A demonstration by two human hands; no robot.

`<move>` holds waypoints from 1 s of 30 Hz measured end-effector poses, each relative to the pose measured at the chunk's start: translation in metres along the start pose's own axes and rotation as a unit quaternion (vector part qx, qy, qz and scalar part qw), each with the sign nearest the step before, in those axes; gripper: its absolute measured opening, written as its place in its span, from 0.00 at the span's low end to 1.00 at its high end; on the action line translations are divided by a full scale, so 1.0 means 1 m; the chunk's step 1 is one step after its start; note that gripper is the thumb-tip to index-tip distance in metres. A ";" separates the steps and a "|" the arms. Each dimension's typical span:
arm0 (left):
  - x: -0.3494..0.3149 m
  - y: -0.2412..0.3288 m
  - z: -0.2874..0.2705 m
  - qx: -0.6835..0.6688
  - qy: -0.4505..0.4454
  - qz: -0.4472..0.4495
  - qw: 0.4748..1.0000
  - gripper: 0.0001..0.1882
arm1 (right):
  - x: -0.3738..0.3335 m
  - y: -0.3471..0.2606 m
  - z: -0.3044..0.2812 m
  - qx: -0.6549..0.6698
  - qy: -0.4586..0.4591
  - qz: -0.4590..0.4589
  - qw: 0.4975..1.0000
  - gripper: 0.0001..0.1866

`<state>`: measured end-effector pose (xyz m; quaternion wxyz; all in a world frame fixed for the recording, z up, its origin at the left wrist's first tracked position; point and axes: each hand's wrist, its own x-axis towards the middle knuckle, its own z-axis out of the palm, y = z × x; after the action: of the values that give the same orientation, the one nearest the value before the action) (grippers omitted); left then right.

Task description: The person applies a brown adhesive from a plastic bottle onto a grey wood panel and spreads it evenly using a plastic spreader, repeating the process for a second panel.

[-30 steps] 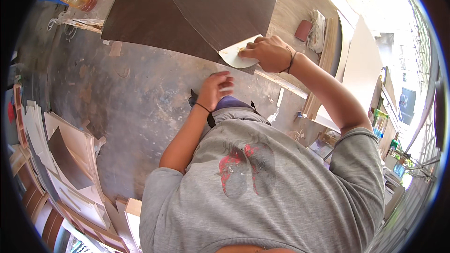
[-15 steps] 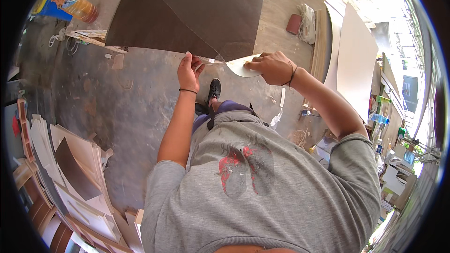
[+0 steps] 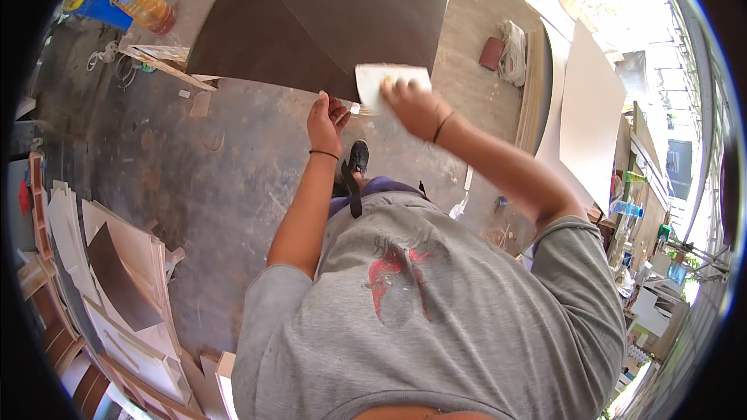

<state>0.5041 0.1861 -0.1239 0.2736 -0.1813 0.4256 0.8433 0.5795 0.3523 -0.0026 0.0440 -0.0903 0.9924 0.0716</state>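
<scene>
A large dark brown sheet (image 3: 311, 23) lies ahead of me on a work surface, a thin curved line running across it. At its near edge my left hand (image 3: 327, 124) is closed, thumb against the rim and fingers curled below. Beside those fingers is a small white tag-like bit (image 3: 355, 108) on something thin and clear. My right hand (image 3: 412, 109), smeared by motion, grips a flat white scraper-like piece (image 3: 401, 74). That piece lies over the sheet's near right corner; its exact kind is unclear.
A bottle of amber liquid (image 3: 144, 6) stands at the far left. Right of the sheet are a dark red block (image 3: 491, 54) and a white bundle (image 3: 511, 53). White panels (image 3: 587, 109) lean at the right; stacked boards (image 3: 124, 264) fill the lower left.
My right hand has swung left and inward with the white piece, which now overlaps the sheet's near corner. My left hand has shifted slightly right and down in the picture, still at the edge.
</scene>
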 end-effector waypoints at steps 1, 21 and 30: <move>0.002 0.000 -0.002 0.008 0.002 0.001 1.000 0.13 | -0.007 -0.017 0.015 -0.068 0.000 -0.007 0.998 0.27; 0.002 0.004 -0.008 0.044 0.008 -0.007 0.999 0.16 | -0.005 -0.019 -0.045 0.177 -0.252 -0.113 0.945 0.28; 0.003 0.005 -0.006 0.080 0.024 0.001 0.997 0.17 | 0.101 0.020 -0.028 0.031 -0.058 0.060 0.996 0.27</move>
<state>0.4988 0.1800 -0.1258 0.2759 -0.1784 0.4984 0.8022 0.4749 0.3505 0.0180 0.0995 -0.0244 0.9936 0.0482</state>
